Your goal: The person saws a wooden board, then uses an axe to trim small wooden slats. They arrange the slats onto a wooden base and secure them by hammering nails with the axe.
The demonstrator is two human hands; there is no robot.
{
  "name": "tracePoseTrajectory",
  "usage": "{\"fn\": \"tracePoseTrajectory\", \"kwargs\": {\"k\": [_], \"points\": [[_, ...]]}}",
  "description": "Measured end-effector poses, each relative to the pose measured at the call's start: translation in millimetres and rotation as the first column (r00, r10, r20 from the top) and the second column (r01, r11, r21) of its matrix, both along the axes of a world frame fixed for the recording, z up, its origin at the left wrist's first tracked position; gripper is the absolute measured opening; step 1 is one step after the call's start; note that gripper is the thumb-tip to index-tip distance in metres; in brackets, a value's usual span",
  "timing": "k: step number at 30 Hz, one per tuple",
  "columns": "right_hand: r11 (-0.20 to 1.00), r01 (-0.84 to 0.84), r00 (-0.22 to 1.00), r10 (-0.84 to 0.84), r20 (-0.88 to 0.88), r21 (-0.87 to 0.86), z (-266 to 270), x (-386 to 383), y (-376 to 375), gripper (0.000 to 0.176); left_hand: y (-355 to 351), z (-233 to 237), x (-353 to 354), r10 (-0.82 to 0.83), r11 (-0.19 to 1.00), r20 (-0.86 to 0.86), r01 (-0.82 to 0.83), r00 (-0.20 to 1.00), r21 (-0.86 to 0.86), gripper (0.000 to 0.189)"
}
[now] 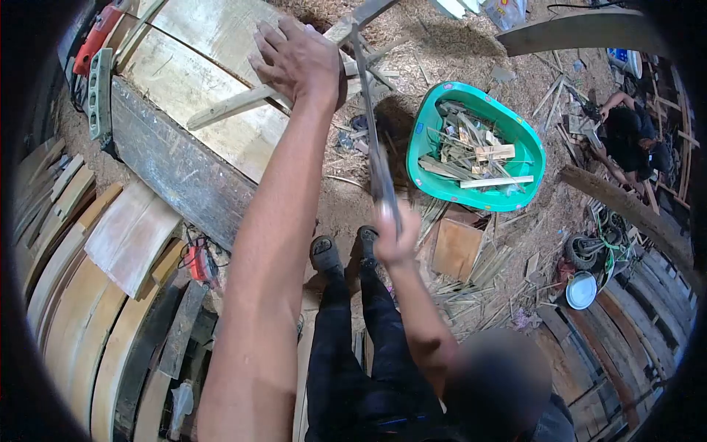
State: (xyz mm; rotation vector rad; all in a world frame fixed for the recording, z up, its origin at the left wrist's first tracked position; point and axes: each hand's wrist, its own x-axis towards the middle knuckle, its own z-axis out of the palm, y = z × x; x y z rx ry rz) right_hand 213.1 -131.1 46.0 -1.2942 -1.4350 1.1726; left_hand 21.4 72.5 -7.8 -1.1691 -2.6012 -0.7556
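My left hand (298, 62) presses down on wooden strips at the edge of the plank bench (188, 81), its fingers spread and stretched out. One pale wooden strip (228, 107) passes beneath it and sticks out over the bench top. Past the bench edge, a second strip (372, 10) slants up to the right. My right hand (398, 234) is closed around the handle end of a saw (372, 121). Its long grey blade shows almost edge-on and slightly blurred, and its far end overlaps the strips just right of my left hand.
A green tub (536, 147) of wood offcuts stands to the right. Red power tools (97, 37) lie at the upper left, and another red tool (199, 261) is below the bench. Curved boards (81, 317) are stacked at left. At far right a person (626, 136) crouches among scraps.
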Motion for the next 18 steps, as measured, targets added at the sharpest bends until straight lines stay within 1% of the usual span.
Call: {"fn": "tracePoseTrajectory", "kwargs": {"k": [1,2,4,5,7,8,10,12,14,15,16,18], "points": [[0.998,-0.003,1.000,0.003,-0.010,0.067,-1.1,4.1,-12.5,0.032,2.1,-0.1,-1.9,0.008,1.000,-0.012,-0.008,1.000,-0.007,0.045],[0.999,-0.030,0.999,0.031,-0.026,0.030,-2.5,-2.6,0.9,0.033,4.7,-8.0,-2.7,0.023,0.999,-0.063,-0.021,0.998,0.031,0.045],[0.995,-0.056,0.998,0.054,-0.025,-0.088,-1.7,-8.1,24.2,0.034,-0.2,13.4,-0.4,-0.033,0.997,0.125,0.042,0.992,-0.071,0.050],[0.995,-0.036,0.999,0.034,-0.021,-0.094,-18.4,-20.0,48.3,0.034,-1.2,15.7,-0.4,-0.027,0.997,0.137,0.037,0.990,-0.072,0.050],[0.992,0.006,0.998,-0.014,-0.058,-0.128,-17.0,-26.2,55.8,0.032,2.0,16.1,-2.3,-0.023,0.997,0.158,0.035,0.987,-0.070,0.049],[0.985,0.026,0.997,-0.039,-0.072,-0.171,-6.9,-21.5,51.5,0.031,2.9,14.2,-2.9,0.002,0.998,0.111,0.005,0.994,-0.063,0.048],[1.000,-0.018,1.000,0.018,0.016,0.023,-3.1,-2.5,11.7,0.029,4.1,7.0,-1.3,0.026,0.999,0.021,-0.025,0.999,-0.046,0.045],[1.000,-0.011,0.999,0.011,0.034,-0.027,-0.4,-2.6,10.5,0.028,7.4,0.3,-2.1,0.040,0.999,-0.010,-0.040,0.999,-0.003,0.044],[0.998,-0.048,0.999,0.048,-0.008,-0.043,-3.9,-7.7,44.8,0.028,2.1,-2.9,-0.2,0.023,1.000,-0.010,-0.023,1.000,-0.016,0.043],[0.982,-0.034,0.999,0.028,-0.037,-0.183,0.5,-22.3,69.3,0.029,0.9,-1.1,-1.3,0.022,0.999,-0.004,-0.022,1.000,-0.024,0.042],[0.991,-0.053,0.997,0.058,0.042,-0.122,-2.3,-27.3,75.5,0.029,4.4,-0.1,-3.9,0.016,1.000,-0.003,-0.016,1.000,-0.019,0.042],[0.991,-0.036,0.998,0.030,-0.051,-0.129,0.9,-17.8,50.8,0.031,4.7,1.0,-3.5,0.023,1.000,-0.005,-0.023,1.000,-0.014,0.041]]}}
